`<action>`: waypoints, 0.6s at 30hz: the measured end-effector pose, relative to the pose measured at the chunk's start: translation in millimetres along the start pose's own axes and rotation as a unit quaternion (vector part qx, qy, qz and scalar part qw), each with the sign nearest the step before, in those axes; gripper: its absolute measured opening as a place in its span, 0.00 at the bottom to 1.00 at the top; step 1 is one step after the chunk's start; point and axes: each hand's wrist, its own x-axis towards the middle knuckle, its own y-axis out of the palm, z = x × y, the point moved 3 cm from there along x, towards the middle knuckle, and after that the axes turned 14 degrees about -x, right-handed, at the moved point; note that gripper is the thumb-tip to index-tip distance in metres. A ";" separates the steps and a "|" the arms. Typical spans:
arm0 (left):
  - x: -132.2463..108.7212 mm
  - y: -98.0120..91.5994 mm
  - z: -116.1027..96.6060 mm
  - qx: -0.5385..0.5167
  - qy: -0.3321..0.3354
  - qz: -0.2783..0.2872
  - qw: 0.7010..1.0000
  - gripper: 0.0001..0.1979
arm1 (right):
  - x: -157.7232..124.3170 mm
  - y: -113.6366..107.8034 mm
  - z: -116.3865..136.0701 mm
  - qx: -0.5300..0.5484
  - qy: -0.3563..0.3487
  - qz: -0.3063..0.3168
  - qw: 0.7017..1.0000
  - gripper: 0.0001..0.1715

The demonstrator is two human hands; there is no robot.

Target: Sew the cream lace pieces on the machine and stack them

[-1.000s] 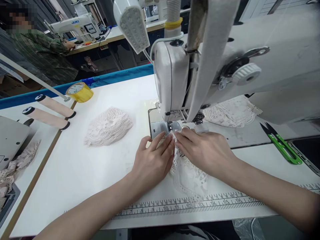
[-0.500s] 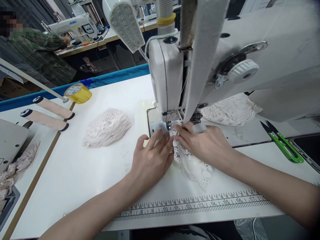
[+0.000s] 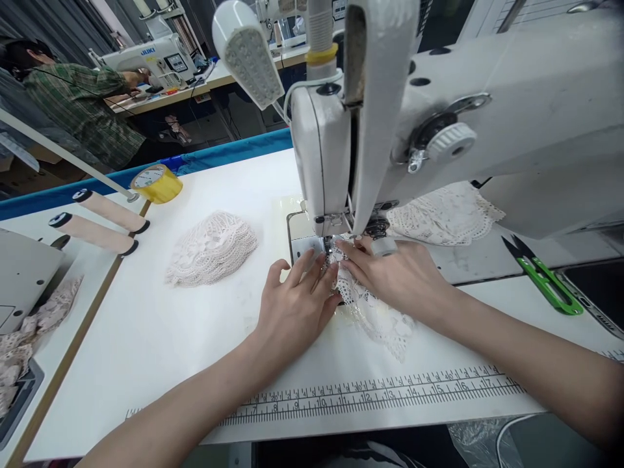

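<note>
- One crumpled heap of lace (image 3: 56, 309) is at the far left, past the brown strip on the left edge of the desk (image 3: 166, 357).
- Two pale spools (image 3: 95, 234) are by that brown strip, near the far left corner.
- A yellow roll of tape (image 3: 163, 185) is at the far edge, close to the same corner.
- A pile of lace (image 3: 212, 250) lies to the left of the hands, well in from the desk's edges.
- The left hand (image 3: 292, 309) is palm down, half open, with its fingers spread and bent. Its pointer finger touches the left side of a lace piece. I see no pinch.
- The lace piece (image 3: 383, 318) runs from by the needle down toward the near edge, and its point stops short of the printed ruler (image 3: 368, 396).
- The white sewing machine (image 3: 322, 156) stands over it. It looks best to have the lace flat here, with no folds, and fingertips out of the needle's way.
- The right hand (image 3: 407, 273) is on the lace's right side, fingers reaching in by the needle. I cannot tell if it pinches. A soft, even touch from both hands should stop the thin lace from stretching.
- More lace (image 3: 446, 214) lies under the machine's arm.
- Green snips (image 3: 560, 298) rest toward the right edge, well clear of the hands.
</note>
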 end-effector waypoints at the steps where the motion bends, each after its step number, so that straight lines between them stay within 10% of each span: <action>1: 0.4 0.3 0.4 0.000 -0.001 -0.001 1.000 0.15 | 0.2 0.4 -0.4 -0.002 -0.001 -0.004 1.000 0.21; 13: 2.5 4.5 6.3 -0.004 -0.007 -0.013 1.000 0.18 | -1.0 5.2 -9.4 -0.053 -0.037 -0.107 0.992 0.24; 18: 2.1 5.6 7.3 -0.005 -0.013 -0.004 1.000 0.16 | -7.3 -5.3 -8.6 0.092 -0.056 -0.102 0.989 0.14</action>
